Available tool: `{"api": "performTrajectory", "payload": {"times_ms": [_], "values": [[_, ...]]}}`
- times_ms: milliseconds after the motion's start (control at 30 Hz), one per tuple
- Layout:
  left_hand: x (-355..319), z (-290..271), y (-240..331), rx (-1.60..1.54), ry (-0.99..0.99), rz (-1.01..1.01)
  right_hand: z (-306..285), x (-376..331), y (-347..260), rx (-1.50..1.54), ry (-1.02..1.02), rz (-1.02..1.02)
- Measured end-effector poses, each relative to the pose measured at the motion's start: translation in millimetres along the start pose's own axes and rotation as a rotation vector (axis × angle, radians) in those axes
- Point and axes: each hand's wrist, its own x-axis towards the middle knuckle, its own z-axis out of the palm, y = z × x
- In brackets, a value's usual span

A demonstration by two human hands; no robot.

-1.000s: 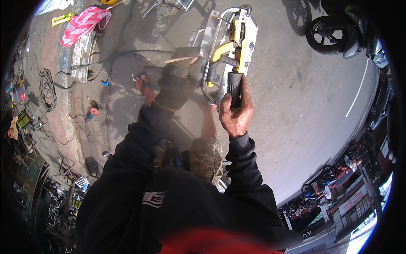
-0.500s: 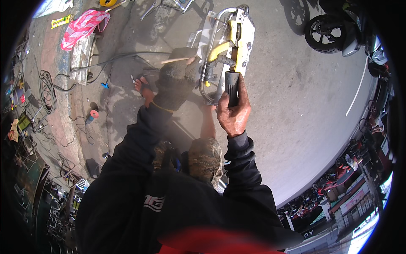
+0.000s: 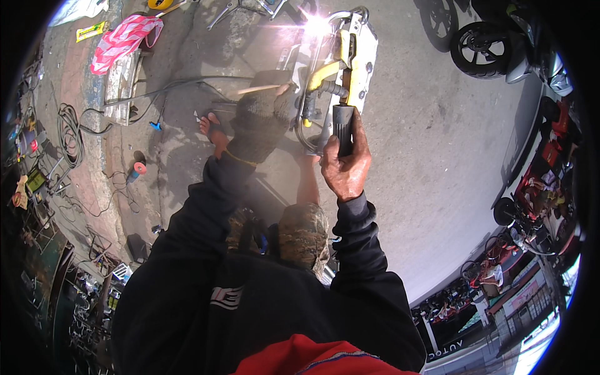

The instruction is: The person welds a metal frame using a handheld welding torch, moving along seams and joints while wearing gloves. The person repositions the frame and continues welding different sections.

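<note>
A long silver metal frame with yellow parts [image 3: 325, 75] lies ahead of me on the pavement. My right hand [image 3: 347, 169], bare, is wrapped round the black ribbed grip [image 3: 342, 128] at the frame's near end. On the left, my left hand [image 3: 261, 119] wears a dark grey glove and is closed beside the frame, with a thin light-brown stick [image 3: 259, 89] at its fingers. What else lies in the glove is hard to make out. A bright white-violet welding arc [image 3: 315, 26] glares at the frame's far left edge, hiding the metal there.
Dark cable [image 3: 69, 134] lies coiled on the left and runs toward my glove. An angle grinder with a reddish disc [image 3: 139, 169], a worn wooden plank [image 3: 122, 87] and a pink-white bag [image 3: 127, 40] lie left. A motorcycle wheel [image 3: 481, 50] stands at the far right.
A bright arc has flared up at the frame's far left edge. Both hands have stayed in place. At the right rim, a red vehicle has come into view.
</note>
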Motion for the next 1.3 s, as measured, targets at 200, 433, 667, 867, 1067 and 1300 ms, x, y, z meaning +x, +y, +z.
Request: {"api": "performTrajectory", "payload": {"times_ms": [200,433,667,867,1067,1300], "values": [[0.2,-2.2,0.2,-0.005,-0.022,0.003,0.1,0.6,0.4,-0.004,0.002,0.002],[0.7,2.3,-3.6,0.015,0.032,0.039,1.1,2.2,2.6,-0.007,-0.011,0.0],[-1.2,0.8,-4.5,0.046,-0.012,0.0,0.9,-2.6,-9.3,0.102,0.037,0.059],[-2.8,3.4,-3.9,-0.077,-0.005,-0.096,2.4,1.8,-5.0,0.031,0.006,0.001],[-4.9,1.5,-6.8,0.011,-0.031,-0.003,2.1,1.4,-3.4,0.009,-0.008,0.015],[-6.2,0.3,-9.1,0.062,-0.055,0.035,1.9,4.2,-3.6,-0.003,-0.017,0.032]]}}
